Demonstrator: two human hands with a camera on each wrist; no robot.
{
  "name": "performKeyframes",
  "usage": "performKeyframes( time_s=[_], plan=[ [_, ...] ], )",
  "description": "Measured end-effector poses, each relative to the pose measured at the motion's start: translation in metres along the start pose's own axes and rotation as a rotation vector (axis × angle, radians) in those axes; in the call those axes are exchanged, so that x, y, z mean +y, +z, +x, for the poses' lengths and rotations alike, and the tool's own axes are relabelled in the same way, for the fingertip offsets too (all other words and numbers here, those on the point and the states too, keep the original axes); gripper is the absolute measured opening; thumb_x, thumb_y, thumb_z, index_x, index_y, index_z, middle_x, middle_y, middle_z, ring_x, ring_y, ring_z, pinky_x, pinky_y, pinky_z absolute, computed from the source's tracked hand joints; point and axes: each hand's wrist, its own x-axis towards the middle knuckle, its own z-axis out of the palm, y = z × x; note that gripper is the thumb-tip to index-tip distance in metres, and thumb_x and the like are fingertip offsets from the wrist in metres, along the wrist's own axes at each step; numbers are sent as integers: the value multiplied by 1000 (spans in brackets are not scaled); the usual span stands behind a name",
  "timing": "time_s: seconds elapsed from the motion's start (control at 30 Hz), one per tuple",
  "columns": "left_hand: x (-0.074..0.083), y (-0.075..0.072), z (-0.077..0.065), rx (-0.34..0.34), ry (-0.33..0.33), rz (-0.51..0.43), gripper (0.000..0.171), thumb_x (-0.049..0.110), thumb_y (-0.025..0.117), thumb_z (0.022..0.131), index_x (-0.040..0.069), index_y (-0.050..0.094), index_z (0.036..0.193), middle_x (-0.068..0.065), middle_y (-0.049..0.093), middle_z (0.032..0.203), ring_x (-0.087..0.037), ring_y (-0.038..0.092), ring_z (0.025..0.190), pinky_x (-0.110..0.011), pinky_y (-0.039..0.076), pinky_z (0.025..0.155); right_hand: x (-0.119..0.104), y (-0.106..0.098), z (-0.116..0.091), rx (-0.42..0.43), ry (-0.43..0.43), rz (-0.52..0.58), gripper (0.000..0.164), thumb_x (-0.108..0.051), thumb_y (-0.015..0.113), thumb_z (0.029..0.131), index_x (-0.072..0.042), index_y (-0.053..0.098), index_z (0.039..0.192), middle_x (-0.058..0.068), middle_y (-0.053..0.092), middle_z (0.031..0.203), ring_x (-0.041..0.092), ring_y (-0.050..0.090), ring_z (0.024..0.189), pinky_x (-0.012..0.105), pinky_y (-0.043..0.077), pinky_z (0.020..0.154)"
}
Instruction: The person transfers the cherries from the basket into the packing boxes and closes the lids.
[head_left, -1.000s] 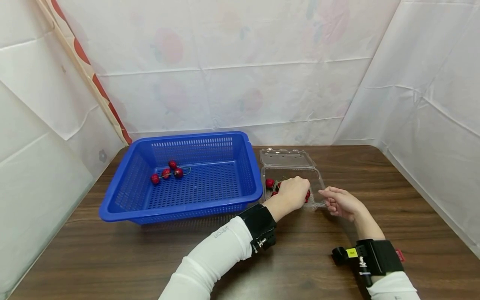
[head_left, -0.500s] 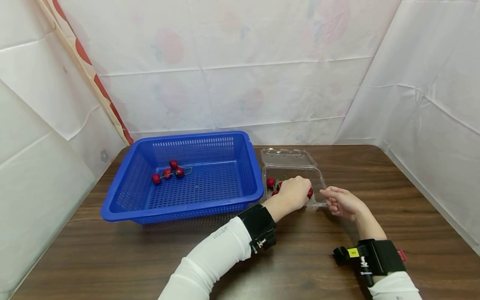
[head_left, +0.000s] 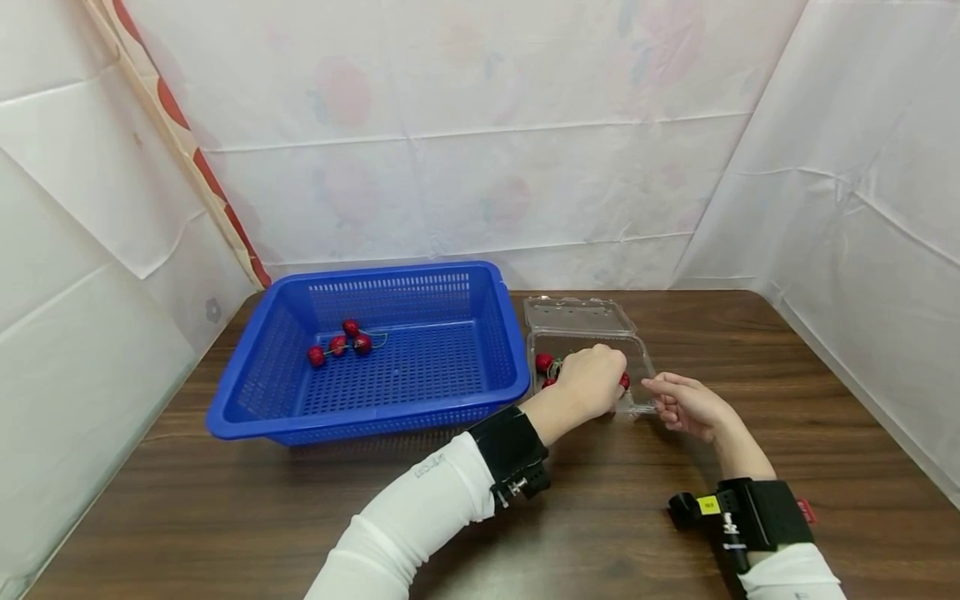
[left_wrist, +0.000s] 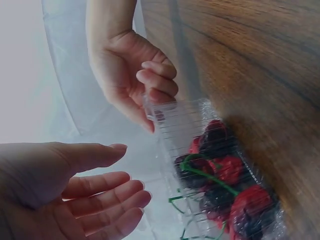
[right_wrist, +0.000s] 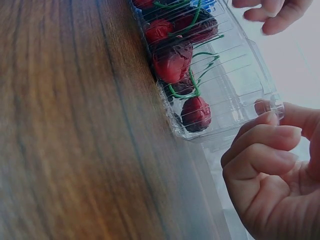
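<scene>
A clear plastic clamshell box (head_left: 637,354) lies on the table with its lid (head_left: 577,317) folded back. Several red cherries (right_wrist: 172,62) with green stems are inside it. My left hand (head_left: 592,379) is over the box and hides part of the fruit in the head view. In the left wrist view, the fingers of that left hand (left_wrist: 75,195) are extended and loosely spread, with nothing between them. At the box's near right corner, my right hand (head_left: 693,406) pinches the rim between thumb and forefinger, its other fingers curled.
Left of the box stands a blue perforated basket (head_left: 363,412), close to its side. A few cherries (head_left: 339,344) lie in the basket's left part. White sheeting (head_left: 450,167) encloses the back and sides of the wooden table (head_left: 600,517).
The head view has shifted a little. My left hand has barely moved, staying over the box. My right hand keeps its pinch on the rim.
</scene>
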Motion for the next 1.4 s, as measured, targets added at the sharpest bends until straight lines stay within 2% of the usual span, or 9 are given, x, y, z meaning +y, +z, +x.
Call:
performKeyframes(
  time_s=[0.13,0.37,0.53,0.67,0.93,1.03,1.17,1.4],
  plan=[
    [0,-9,-4,-5,-7,10,26,20,60,84,14,49,62,3,49,65,-8,46,52,-23,39,43,1,0,0,3,-3,-8,24,-24,45,94,-14,41,72,-2,40,63,6,33,48,21,31,47],
    [-2,-29,-9,17,-17,43,13,24,59,85,15,59,76,4,54,67,-7,49,51,-21,38,42,1,-1,1,-5,-10,-9,25,-25,45,93,-14,41,72,-3,40,63,6,33,48,21,31,47],
    [-8,-42,-12,24,-20,17,12,23,59,85,13,61,79,3,53,62,-7,46,48,-20,34,40,1,-1,1,-9,-6,1,25,-25,45,94,-14,41,71,-3,40,63,6,33,48,21,31,47],
    [-13,-51,-15,23,-23,-3,13,24,60,85,12,60,78,4,52,61,-7,47,49,-20,36,41,1,-1,1,-1,5,7,25,-25,44,94,-14,41,71,-3,40,63,6,34,48,21,31,47],
    [-29,-70,-20,14,-45,14,20,26,59,85,12,54,72,2,49,60,-9,48,51,-21,38,45,2,-1,1,-1,3,6,25,-24,43,94,-14,41,72,-2,39,63,6,33,48,21,31,47],
    [-35,-77,-22,5,-59,11,18,25,58,86,12,55,75,0,49,58,-10,49,50,-21,37,44,2,-2,0,0,1,3,25,-25,43,94,-14,41,72,-2,40,63,6,33,48,20,31,47],
    [-45,-82,-25,-8,-79,17,14,23,58,86,11,55,79,0,47,60,-11,47,50,-22,35,44,4,-2,1,-2,1,5,25,-25,43,94,-14,41,72,-3,40,63,6,34,48,20,31,47],
    [-67,-92,-28,2,-109,53,17,20,60,85,11,52,73,0,48,60,-12,47,50,-24,37,47,5,-2,1,2,1,-1,25,-26,44,94,-13,41,72,-2,39,64,6,33,48,21,31,47]
  ],
)
